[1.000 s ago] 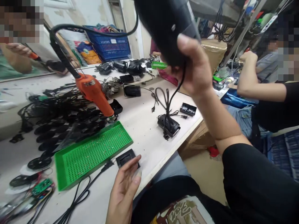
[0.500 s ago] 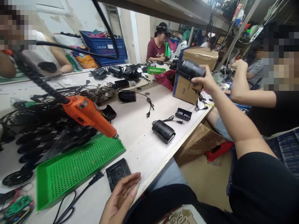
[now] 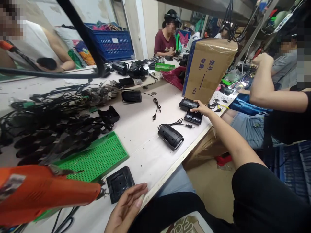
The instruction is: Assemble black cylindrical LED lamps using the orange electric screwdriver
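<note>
My right hand [image 3: 201, 108] reaches far over the worktable, thumb and fingers around the end of a black cylindrical housing [image 3: 186, 104] that is low at the tabletop beside the carton. Just in front of that hand lies a black half-shell [image 3: 193, 117], its hollow side up. Closer to me rests a second black housing [image 3: 170, 136] with a power cord and plug. My left hand [image 3: 128, 204] is open at the table's front edge, fingers stretched and holding nothing. Near its fingertips lies a square black block with a recess [image 3: 120, 183].
An orange electric screwdriver [image 3: 48, 192] hangs at the lower left, over a green perforated tray [image 3: 109, 158] of small screws. Black parts and tangled cords [image 3: 73, 103] cover the left side. A cardboard carton [image 3: 206, 68] stands at the back right. Other people sit around the table.
My right hand has lowered the black housing from in front of the carton to table level. The orange screwdriver has swung left and closer to me. My left hand stays almost still.
</note>
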A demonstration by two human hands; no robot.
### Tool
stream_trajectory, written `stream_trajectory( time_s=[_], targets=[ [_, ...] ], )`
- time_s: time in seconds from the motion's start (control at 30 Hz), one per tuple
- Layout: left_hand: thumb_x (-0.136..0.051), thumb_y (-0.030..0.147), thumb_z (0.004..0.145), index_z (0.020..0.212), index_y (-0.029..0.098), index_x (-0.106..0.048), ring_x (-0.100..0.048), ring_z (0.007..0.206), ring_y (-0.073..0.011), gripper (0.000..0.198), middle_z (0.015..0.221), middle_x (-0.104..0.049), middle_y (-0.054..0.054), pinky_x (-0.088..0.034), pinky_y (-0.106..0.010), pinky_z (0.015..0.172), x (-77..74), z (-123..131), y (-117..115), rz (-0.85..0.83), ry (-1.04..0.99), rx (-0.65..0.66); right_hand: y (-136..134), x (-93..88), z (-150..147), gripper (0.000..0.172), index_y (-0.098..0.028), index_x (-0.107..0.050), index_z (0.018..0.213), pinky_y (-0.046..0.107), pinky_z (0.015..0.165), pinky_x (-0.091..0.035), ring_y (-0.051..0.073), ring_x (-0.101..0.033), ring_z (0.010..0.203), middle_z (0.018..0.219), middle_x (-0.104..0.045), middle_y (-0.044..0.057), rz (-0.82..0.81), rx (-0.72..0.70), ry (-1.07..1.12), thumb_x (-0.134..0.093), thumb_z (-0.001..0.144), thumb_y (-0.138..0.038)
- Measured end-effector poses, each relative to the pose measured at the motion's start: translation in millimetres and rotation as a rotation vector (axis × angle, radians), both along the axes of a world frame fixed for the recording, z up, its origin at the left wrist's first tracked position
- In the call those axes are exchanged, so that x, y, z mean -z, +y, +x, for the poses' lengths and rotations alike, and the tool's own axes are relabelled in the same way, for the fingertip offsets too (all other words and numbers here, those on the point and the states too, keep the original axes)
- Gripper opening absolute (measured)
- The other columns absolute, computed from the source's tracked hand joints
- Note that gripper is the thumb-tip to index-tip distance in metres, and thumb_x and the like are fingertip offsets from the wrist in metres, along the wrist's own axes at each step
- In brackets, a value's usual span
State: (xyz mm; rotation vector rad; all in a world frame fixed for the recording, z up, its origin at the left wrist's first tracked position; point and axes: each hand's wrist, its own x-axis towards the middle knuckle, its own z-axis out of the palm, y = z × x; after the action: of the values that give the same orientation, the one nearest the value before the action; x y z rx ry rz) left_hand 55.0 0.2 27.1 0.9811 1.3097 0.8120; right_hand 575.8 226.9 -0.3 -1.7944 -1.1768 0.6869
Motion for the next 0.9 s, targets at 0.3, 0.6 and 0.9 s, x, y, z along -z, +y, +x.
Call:
stream_trajectory(
  time_s=[0.3, 0.6, 0.9],
  targets=[
    [-0.078, 0.07, 0.078, 0.112, 0.027, -0.076, -0.072, 0.121, -0.0352, 0.055, 0.127, -0.078, -0.012, -0.051, -0.051, 0.117, 4.8, -0.8, 1.1, -0.026, -0.037, -0.01, -46.1, -17.5, -11.9, 0.066, -0.02, -0.065, 0.115, 0.053, 0.109, -0.05, 0.031, -0.065, 0.117, 0.129, -0.07, 0.016, 0.106, 0.064, -0.143, -0.083, 0.067, -0.061],
    [-0.078, 0.069, 0.079, 0.113, 0.025, -0.076, -0.07, 0.124, -0.0346, 0.056, 0.128, -0.077, -0.013, -0.05, -0.05, 0.116, 0.4, -8.2, -0.4, -0.067, -0.068, 0.011, -120.6, -16.3, -131.1, 0.071, -0.023, -0.062, 0.136, 0.057, 0.121, -0.04, 0.034, -0.057, 0.135, 0.143, -0.063, 0.015, 0.199, -0.139, -0.335, -0.077, 0.08, -0.063],
    [-0.079, 0.057, 0.087, 0.123, 0.024, -0.072, -0.065, 0.132, -0.0337, 0.049, 0.136, -0.072, -0.013, -0.046, -0.049, 0.119, -10.2, -10.8, -6.1, -0.103, -0.185, 0.028, -137.0, -0.4, -251.2, 0.089, -0.021, -0.052, 0.151, 0.06, 0.12, -0.043, 0.039, -0.056, 0.142, 0.154, -0.059, 0.017, 0.038, -0.25, -0.195, -0.085, 0.074, -0.049]
  ],
)
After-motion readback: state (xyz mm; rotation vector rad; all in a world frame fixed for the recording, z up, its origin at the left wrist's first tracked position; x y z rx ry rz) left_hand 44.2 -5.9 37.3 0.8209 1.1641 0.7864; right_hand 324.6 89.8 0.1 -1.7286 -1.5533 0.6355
